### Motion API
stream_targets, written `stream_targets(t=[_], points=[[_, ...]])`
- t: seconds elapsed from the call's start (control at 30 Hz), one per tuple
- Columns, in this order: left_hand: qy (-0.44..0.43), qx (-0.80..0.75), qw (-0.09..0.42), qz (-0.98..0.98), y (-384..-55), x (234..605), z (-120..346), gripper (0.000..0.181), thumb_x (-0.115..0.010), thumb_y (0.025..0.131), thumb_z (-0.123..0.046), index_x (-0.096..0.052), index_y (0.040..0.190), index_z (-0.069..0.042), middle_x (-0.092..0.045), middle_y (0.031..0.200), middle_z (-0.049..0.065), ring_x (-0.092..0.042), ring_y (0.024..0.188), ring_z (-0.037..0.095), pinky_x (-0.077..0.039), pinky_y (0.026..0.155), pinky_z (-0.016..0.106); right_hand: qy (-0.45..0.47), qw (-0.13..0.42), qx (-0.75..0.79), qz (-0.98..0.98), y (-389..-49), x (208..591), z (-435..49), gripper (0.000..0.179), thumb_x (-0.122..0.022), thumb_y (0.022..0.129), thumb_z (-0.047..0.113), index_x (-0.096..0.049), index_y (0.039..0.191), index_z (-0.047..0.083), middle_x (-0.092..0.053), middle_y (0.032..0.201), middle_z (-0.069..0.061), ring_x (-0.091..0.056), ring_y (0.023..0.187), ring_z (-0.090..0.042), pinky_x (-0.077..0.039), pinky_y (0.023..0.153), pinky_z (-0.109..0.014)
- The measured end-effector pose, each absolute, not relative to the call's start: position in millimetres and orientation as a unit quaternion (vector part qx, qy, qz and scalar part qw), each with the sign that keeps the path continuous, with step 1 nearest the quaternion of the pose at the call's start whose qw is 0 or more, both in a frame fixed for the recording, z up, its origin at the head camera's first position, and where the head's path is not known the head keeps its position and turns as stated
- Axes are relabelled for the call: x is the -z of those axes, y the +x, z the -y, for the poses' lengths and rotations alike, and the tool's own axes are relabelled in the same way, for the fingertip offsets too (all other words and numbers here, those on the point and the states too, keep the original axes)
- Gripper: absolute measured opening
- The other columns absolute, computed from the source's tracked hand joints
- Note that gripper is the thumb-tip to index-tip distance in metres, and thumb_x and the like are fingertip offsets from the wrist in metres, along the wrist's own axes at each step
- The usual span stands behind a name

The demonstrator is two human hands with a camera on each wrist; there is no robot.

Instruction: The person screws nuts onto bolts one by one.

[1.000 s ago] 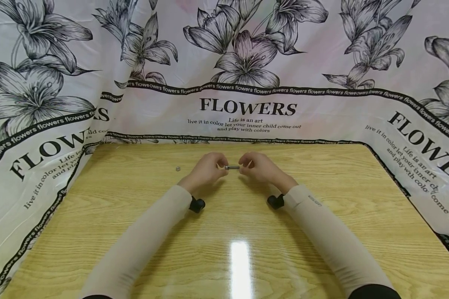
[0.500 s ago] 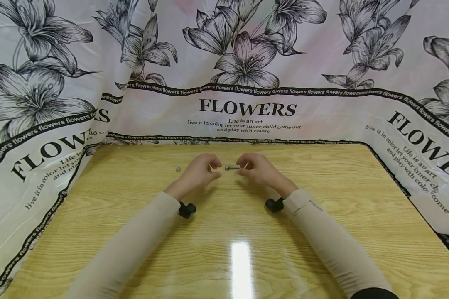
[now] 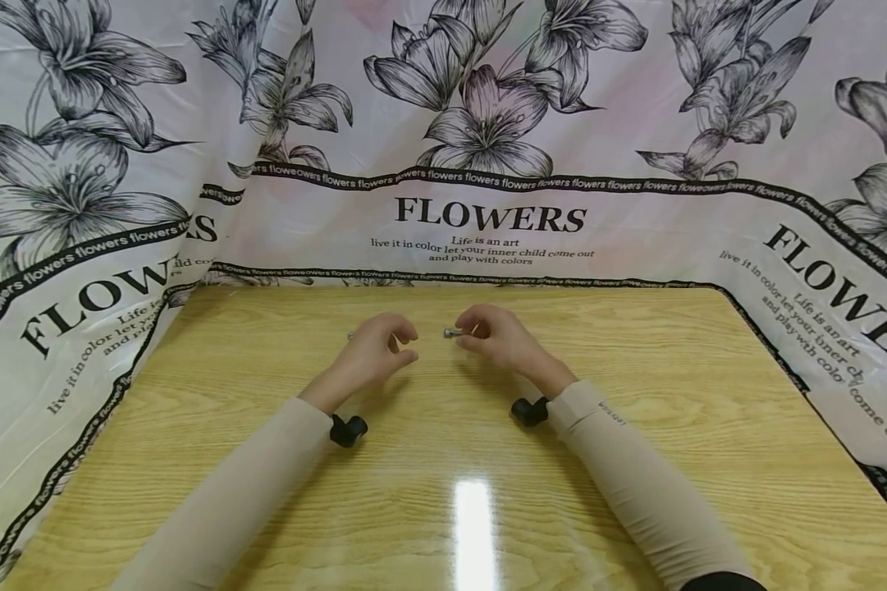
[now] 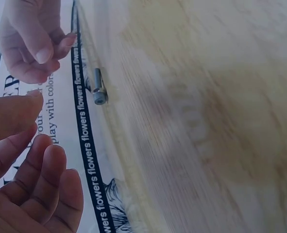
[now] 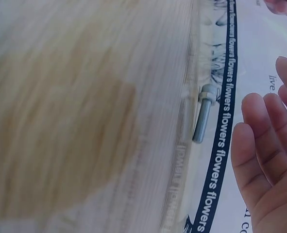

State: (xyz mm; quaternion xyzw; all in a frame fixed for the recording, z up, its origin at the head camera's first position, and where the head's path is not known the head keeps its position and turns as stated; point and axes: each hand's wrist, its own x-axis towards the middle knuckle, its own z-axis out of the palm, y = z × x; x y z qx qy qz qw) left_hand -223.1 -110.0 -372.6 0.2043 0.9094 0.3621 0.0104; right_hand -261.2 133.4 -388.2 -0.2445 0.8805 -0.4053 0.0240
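White sheeting (image 3: 303, 246) with black flower drawings is hanging along the far and side edges of a wood-grain table (image 3: 384, 501) in the head view. Its big capitals are reading FLOWERS; smaller lines beneath are saying "Life is an art", "live it in color let your inner child come out" and "and play with colors", while black bands are repeating "flowers". Lettering on the right sleeve (image 3: 635, 468) is showing too small to read. Near the middle of the table's far edge, a grey metal bolt (image 3: 452, 332) is lying by the right hand (image 3: 505, 341), whose thumb and fingers are leaving a narrow gap. The left hand (image 3: 365, 349) is holding its thumb and fingertips wider apart and partly covering a tiny piece (image 3: 350, 335) towards the far left corner.

In the left wrist view, the bolt is showing a round head with a dark socket; both hands are gripping nothing.

In the right wrist view, the bolt is lying on its side, a ring (image 5: 206, 97) sitting around it just below the head. Bent fingers are hovering apart from it, and the band alongside is reading "flowers".
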Motion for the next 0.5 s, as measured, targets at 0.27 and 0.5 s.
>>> stream_targets(t=[0.27, 0.5], points=[[0.197, -0.36, -0.003, -0.912, -214.2, 370.8, 120.9, 0.025, -0.071, 0.087, -0.013, -0.065, 0.109, -0.004, -0.063, 0.108, 0.013, -0.056, 0.083, 0.02, -0.048, 0.074, 0.037, -0.26, 0.016, 0.422, -0.868, -259.4, 389.8, -124.5, 0.023, -0.07, 0.088, 0.015, -0.066, 0.108, 0.004, -0.065, 0.096, -0.006, -0.06, 0.078, -0.018, -0.05, 0.065, -0.032], [0.18, -0.363, -0.004, -0.914, -210.7, 377.1, 129.3, 0.026, -0.07, 0.088, -0.015, -0.064, 0.111, -0.004, -0.063, 0.108, 0.012, -0.056, 0.083, 0.02, -0.048, 0.072, 0.037, -0.264, 0.018, 0.424, -0.866, -256.1, 388.5, -118.7, 0.024, -0.07, 0.088, 0.016, -0.066, 0.109, 0.004, -0.064, 0.095, -0.002, -0.058, 0.078, -0.017, -0.05, 0.064, -0.031]])
